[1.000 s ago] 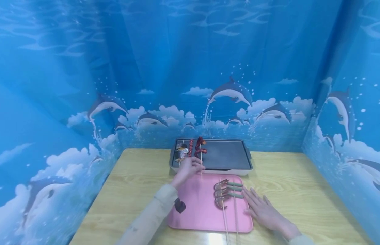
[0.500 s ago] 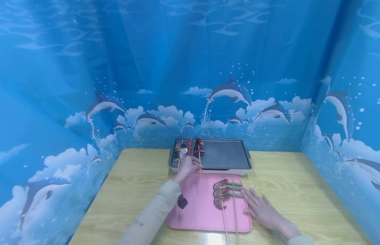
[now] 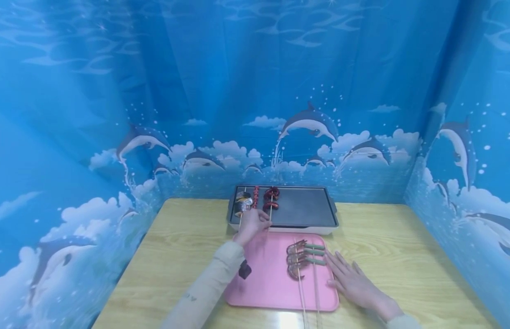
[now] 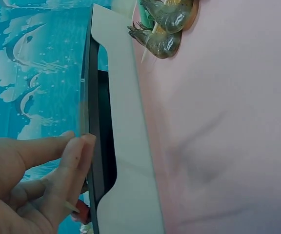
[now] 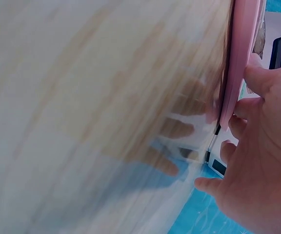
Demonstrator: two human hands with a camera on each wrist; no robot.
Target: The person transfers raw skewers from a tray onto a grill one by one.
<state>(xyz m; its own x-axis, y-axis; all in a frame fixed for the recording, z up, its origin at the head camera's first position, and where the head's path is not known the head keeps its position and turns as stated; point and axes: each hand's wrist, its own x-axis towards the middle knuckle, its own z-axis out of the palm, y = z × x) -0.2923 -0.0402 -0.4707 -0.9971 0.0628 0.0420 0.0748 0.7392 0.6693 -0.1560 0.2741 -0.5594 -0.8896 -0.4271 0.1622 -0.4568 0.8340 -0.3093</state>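
Note:
In the head view my left hand pinches the stick of a skewer of dark red curled pieces at the near edge of the black griddle. The pieces lie over the griddle's left part. In the left wrist view the thumb and fingertips come together in front of the griddle's pale side. My right hand has its fingers spread, at the right edge of the pink tray. In the right wrist view its thumb is at the tray's rim.
Left of the held skewer, a skewer of silvery grey slices and a thin red skewer lie on the griddle. A shrimp skewer and a skewer of green pieces lie on the tray, sticks past its front edge. Dolphin-printed curtains surround the table.
The skewer in my left hand has turned, and its dark red pieces now sit slightly lower and look rounder. My left hand has shifted only a little; my right hand has stayed put.

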